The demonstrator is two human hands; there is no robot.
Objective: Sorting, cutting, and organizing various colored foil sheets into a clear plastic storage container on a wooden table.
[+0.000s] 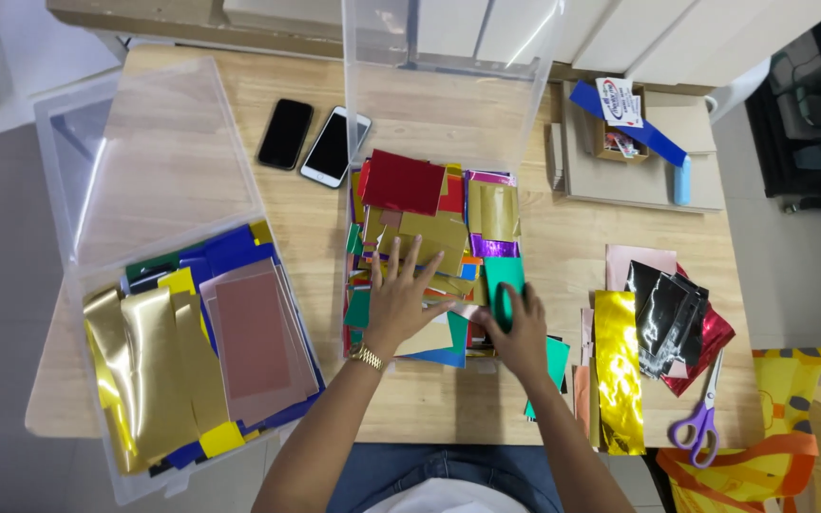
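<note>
A clear plastic box (448, 85) stands in the middle of the wooden table, filled with several shiny foil paper pieces (434, 228) in red, gold, purple and green. My left hand (399, 296) lies flat with spread fingers on the pieces inside the box. My right hand (520, 328) pinches a teal green paper sheet (504, 275) at the box's right edge, holding it upright.
A second clear box (159, 171) on the left holds gold, blue and pink sheets (192, 351). Two phones (311, 141) lie behind. To the right are gold, black and red foil (653, 328), purple scissors (700, 423) and a cardboard box with a blue tool (639, 133).
</note>
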